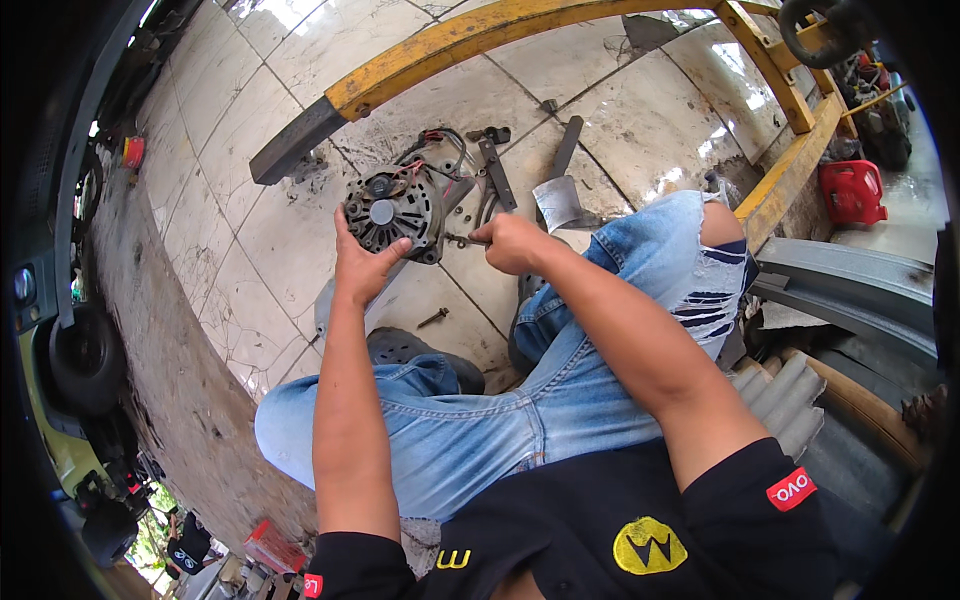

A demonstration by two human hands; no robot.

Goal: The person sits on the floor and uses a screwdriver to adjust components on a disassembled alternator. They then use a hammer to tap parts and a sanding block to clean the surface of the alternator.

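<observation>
A round, dirty metal alternator (385, 214) sits on the tiled floor in front of me, its slotted end and grey round middle facing up. My left hand (364, 262) grips its near-left side, with the thumb on the near edge and the fingers along the left. My right hand (516, 244) is closed on a thin dark metal tool (464, 239), whose tip points at the alternator's right side. The fingers hide most of that tool, so its kind does not show. Wires (445, 145) trail behind the alternator. A bolt (433, 317) lies nearer to me.
Dark flat metal bars (496, 172) and a piece with a broad shiny plate (558, 201) lie to the right. A yellow metal frame (470, 38) spans the far side. A red container (852, 192) stands far right. Another person (190, 545) is at lower left.
</observation>
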